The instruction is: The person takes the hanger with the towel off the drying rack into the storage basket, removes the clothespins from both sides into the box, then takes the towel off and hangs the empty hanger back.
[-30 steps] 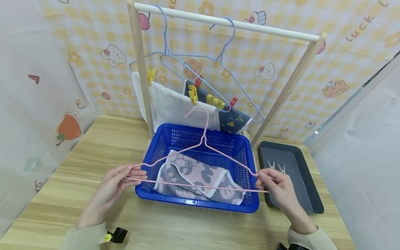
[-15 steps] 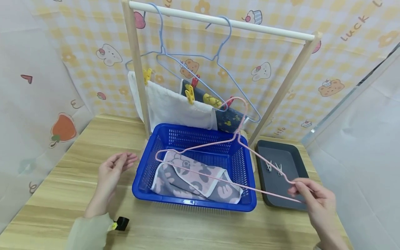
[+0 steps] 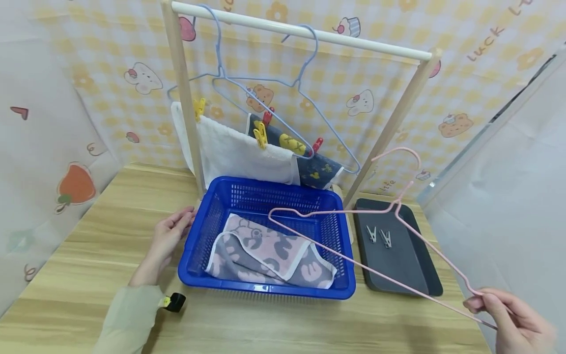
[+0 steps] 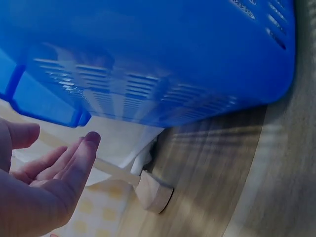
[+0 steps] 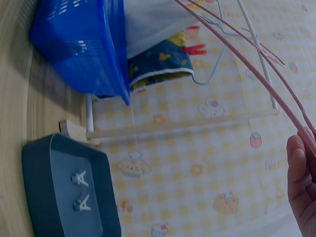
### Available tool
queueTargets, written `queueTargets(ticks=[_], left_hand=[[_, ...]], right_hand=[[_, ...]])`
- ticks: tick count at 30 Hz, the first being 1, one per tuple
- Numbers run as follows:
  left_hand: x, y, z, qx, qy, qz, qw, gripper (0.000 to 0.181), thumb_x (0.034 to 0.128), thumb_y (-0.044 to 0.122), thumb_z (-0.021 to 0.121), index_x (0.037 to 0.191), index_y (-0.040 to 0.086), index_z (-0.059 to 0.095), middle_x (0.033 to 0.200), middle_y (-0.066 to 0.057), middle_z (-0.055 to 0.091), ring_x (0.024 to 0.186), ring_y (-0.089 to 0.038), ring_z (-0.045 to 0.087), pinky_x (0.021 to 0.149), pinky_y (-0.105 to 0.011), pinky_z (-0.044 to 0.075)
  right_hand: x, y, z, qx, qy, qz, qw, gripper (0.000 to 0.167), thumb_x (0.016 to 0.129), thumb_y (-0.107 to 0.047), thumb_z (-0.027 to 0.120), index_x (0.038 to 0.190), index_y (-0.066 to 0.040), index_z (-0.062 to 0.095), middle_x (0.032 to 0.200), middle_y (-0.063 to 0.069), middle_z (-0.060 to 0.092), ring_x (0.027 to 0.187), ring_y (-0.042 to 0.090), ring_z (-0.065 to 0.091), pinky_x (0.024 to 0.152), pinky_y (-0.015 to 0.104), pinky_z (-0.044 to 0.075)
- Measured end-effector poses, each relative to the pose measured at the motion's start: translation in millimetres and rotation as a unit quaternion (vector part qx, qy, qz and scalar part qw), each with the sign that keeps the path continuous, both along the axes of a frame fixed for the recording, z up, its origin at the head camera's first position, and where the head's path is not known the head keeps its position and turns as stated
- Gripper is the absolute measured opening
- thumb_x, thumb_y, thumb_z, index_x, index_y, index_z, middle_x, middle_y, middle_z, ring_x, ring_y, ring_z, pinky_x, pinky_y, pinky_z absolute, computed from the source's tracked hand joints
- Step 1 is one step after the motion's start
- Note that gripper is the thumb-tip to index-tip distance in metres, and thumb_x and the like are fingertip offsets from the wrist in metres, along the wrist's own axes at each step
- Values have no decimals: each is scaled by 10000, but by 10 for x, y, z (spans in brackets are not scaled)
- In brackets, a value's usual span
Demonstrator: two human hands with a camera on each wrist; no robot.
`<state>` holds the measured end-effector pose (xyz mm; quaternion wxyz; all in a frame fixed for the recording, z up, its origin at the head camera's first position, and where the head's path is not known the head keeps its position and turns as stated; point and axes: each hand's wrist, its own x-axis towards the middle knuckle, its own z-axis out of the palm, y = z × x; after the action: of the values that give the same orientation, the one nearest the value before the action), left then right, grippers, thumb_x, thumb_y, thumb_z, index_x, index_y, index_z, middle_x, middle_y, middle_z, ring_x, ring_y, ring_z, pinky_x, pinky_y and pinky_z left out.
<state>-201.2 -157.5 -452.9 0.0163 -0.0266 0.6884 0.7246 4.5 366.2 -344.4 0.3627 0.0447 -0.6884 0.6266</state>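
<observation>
My right hand (image 3: 517, 319) pinches one end of a pink wire hanger (image 3: 376, 269), which reaches left over the grey tray and the blue basket (image 3: 265, 290). In the right wrist view the right hand (image 5: 302, 182) grips the hanger (image 5: 256, 79) at the edge. Beside the basket's left wall is my left hand (image 3: 165, 238), fingers loosely bent and holding nothing. The left wrist view shows the left hand (image 4: 49, 182) just off the basket's rim (image 4: 49, 111). Inside the basket lies a folded pink and grey cloth (image 3: 269, 250).
Behind the basket stands a rack with a white bar (image 3: 309, 34). Two blue hangers (image 3: 327, 115) hang there, with a white towel (image 3: 239, 152) and a dark blue cloth (image 3: 316, 169) clipped by yellow and red pegs. The grey tray (image 3: 398, 265) at right holds two pale clips (image 3: 386, 239).
My left hand has let go of the hanger and moved up toward the basket's left side. My right hand has carried the hanger right and nearer the front edge.
</observation>
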Motion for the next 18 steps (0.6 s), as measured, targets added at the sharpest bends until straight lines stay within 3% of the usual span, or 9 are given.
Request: queueTargets(ticks=[2,7,12,15,18], left_hand=[[-14,27,19,-142,-34,-108,9998,510,983,200,501,1340,-141,376,921,273,603,856,95,579,762,-96,489],[-21,37,35,-382,-168,-181,9990,502,972,220,529,1339,-104,415,1081,203,591,904,112,555,782,-94,482],[-30,34,35,-458,-251,-245,9983,523,961,238,552,1348,-85,412,1101,200,575,909,114,558,789,-104,488],[-44,34,36,-390,-272,-240,9986,520,961,221,552,1350,-90,404,1096,208,578,909,118,555,790,-100,485],[-52,39,51,-336,-296,-235,9987,511,963,204,547,1351,-93,399,1130,189,586,908,120,555,788,-99,484]], right_hand=[[77,43,11,44,-137,-288,9995,138,895,160,475,863,274,547,696,90,678,642,144,664,656,155,537],[181,160,-4,299,-334,-846,9954,196,908,101,506,893,295,522,691,49,679,658,109,657,666,134,527],[272,326,-40,706,-417,-1397,9868,154,922,55,517,889,163,621,675,-14,687,617,50,650,591,97,511],[299,414,-9,794,-866,-1944,9739,205,931,47,506,850,-22,682,636,-61,678,565,7,633,574,67,487],[321,679,-84,963,-1634,-2468,9503,309,959,22,454,830,-156,670,600,-136,648,545,-44,601,662,21,407]])
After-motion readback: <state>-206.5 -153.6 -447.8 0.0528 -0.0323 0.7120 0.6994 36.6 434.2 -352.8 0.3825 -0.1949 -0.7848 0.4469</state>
